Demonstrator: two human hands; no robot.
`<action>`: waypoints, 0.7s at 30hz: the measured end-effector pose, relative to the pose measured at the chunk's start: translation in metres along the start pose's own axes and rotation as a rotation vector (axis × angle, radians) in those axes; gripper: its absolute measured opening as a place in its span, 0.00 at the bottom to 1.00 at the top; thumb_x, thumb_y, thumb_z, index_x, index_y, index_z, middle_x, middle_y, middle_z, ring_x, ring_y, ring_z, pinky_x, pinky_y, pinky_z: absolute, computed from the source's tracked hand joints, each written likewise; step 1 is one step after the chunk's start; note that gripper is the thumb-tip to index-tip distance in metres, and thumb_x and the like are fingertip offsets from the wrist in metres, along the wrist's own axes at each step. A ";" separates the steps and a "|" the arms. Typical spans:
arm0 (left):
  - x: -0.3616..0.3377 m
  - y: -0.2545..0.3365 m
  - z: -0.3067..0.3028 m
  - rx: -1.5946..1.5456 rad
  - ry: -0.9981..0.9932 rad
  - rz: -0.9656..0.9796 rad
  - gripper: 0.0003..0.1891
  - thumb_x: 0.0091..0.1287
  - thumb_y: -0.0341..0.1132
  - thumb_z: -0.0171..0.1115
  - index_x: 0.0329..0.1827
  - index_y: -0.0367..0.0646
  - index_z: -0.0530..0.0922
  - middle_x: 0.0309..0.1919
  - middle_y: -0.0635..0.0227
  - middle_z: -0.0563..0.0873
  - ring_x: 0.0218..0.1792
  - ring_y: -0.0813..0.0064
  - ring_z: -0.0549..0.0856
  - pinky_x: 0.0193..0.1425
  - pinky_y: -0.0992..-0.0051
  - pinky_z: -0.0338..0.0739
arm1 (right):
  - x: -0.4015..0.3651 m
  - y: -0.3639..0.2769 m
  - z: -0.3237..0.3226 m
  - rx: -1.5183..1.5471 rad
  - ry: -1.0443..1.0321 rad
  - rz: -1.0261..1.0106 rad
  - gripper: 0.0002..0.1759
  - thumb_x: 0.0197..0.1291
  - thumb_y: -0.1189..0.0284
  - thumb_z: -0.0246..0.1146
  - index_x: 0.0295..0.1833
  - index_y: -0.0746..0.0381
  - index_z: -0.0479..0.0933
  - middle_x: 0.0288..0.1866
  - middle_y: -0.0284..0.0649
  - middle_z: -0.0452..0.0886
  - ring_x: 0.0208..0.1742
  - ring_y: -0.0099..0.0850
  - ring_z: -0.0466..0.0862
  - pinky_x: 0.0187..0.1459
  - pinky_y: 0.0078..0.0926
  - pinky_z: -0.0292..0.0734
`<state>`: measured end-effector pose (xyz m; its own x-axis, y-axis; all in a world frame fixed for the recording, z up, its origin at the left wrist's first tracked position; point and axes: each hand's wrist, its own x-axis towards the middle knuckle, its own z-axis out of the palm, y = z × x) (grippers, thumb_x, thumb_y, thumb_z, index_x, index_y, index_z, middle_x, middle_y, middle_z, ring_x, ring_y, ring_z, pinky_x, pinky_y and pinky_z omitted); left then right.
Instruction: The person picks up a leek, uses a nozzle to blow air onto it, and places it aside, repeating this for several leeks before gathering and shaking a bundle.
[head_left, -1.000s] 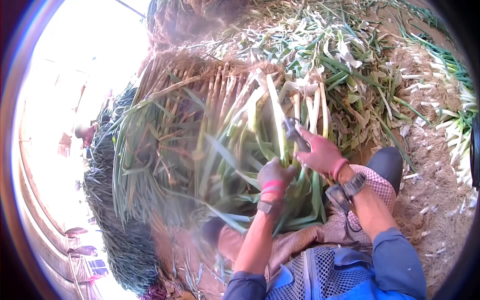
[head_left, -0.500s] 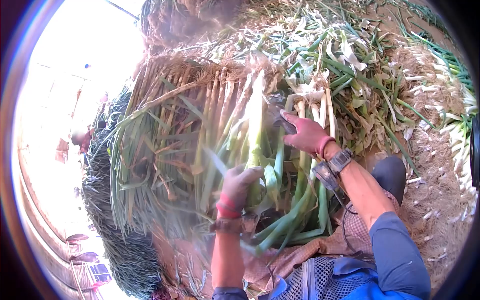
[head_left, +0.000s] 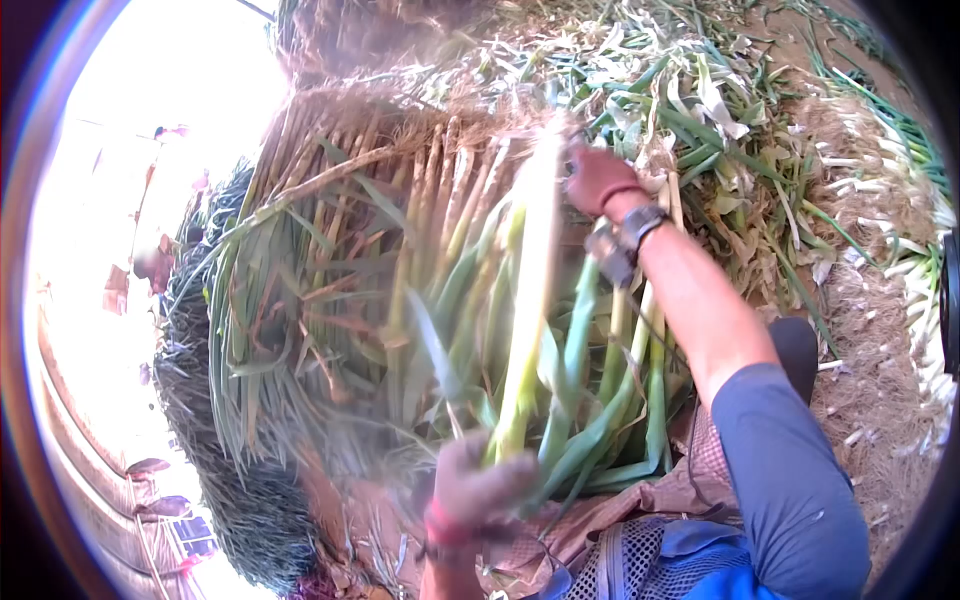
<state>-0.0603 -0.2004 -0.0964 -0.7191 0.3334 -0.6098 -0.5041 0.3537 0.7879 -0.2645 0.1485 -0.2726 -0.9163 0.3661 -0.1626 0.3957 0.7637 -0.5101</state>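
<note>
A thick green onion [head_left: 535, 270], its pale stalk smeared by motion, stands almost upright in view between my hands. My left hand [head_left: 482, 488], in a dusty glove with a red cuff, is closed around its green lower end; the fingers are blurred. Close to the root end at the top is my right hand [head_left: 603, 182] in a reddish glove. Its fingers are curled closed, and what they hold is hidden. A wide row of unpeeled green onions [head_left: 400, 220] with brown roots lies left of the stalk. More loose green stalks [head_left: 610, 400] lie below my right forearm.
Peeled leaves and scraps [head_left: 690, 110] heap up behind my right hand. White-stemmed green onions [head_left: 915, 270] with roots line the far right. A dark green stack of leaves [head_left: 250, 520] stands at the left. A patterned cloth [head_left: 640, 505] covers my lap.
My left hand has moved down toward me, and my right hand has moved up and away to the root end. The green onion between them has shifted slightly right and blurred.
</note>
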 end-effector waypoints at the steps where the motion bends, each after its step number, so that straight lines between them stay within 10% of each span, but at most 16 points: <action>1: -0.022 -0.010 -0.005 0.028 0.052 -0.049 0.14 0.62 0.37 0.78 0.41 0.33 0.87 0.29 0.68 0.91 0.27 0.83 0.85 0.33 0.80 0.77 | -0.010 -0.004 -0.037 -0.016 -0.089 -0.021 0.31 0.68 0.61 0.67 0.73 0.66 0.77 0.55 0.57 0.91 0.53 0.48 0.93 0.53 0.45 0.89; 3: -0.033 -0.024 -0.007 -0.093 0.054 -0.114 0.14 0.63 0.36 0.81 0.42 0.35 0.88 0.29 0.73 0.90 0.28 0.86 0.83 0.33 0.81 0.76 | 0.034 0.049 0.021 0.529 0.018 -0.071 0.36 0.67 0.59 0.70 0.76 0.65 0.75 0.52 0.57 0.91 0.51 0.49 0.93 0.52 0.43 0.89; 6: 0.008 -0.044 0.014 0.119 0.085 0.093 0.13 0.68 0.36 0.79 0.48 0.36 0.89 0.32 0.75 0.89 0.31 0.86 0.83 0.34 0.79 0.78 | -0.060 0.000 -0.020 0.078 -0.173 -0.119 0.40 0.68 0.59 0.68 0.84 0.59 0.70 0.52 0.59 0.91 0.50 0.51 0.93 0.54 0.42 0.87; 13: 0.124 -0.095 0.048 0.373 0.310 0.133 0.18 0.71 0.45 0.76 0.43 0.34 0.89 0.30 0.61 0.92 0.33 0.73 0.91 0.39 0.69 0.85 | -0.237 0.049 -0.008 0.461 -0.246 0.018 0.50 0.66 0.57 0.72 0.89 0.60 0.62 0.52 0.50 0.91 0.50 0.37 0.90 0.58 0.36 0.83; 15: 0.117 -0.088 0.059 0.799 0.085 0.136 0.23 0.73 0.56 0.71 0.52 0.42 0.91 0.41 0.55 0.95 0.46 0.56 0.95 0.56 0.59 0.87 | -0.279 0.037 -0.033 0.630 -0.286 0.139 0.49 0.66 0.60 0.73 0.88 0.61 0.63 0.57 0.52 0.91 0.53 0.40 0.91 0.61 0.36 0.83; 19: 0.116 -0.092 0.057 0.838 -0.192 0.337 0.22 0.74 0.53 0.70 0.56 0.43 0.91 0.51 0.55 0.95 0.50 0.58 0.94 0.59 0.62 0.86 | -0.312 0.045 -0.015 0.502 -0.147 -0.352 0.49 0.66 0.59 0.73 0.89 0.60 0.63 0.57 0.55 0.91 0.56 0.46 0.92 0.64 0.39 0.82; 21: 0.133 -0.087 0.039 0.706 0.222 0.603 0.20 0.75 0.50 0.69 0.58 0.44 0.91 0.51 0.55 0.94 0.51 0.55 0.93 0.60 0.60 0.86 | -0.314 0.026 -0.033 0.578 -0.380 -0.032 0.47 0.67 0.64 0.74 0.87 0.68 0.64 0.73 0.55 0.84 0.72 0.35 0.85 0.73 0.32 0.77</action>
<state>-0.0931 -0.1523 -0.2495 -0.8745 0.4841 -0.0299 0.3345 0.6467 0.6855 0.0355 0.0708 -0.2071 -0.9271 0.0559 -0.3707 0.3678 0.3260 -0.8709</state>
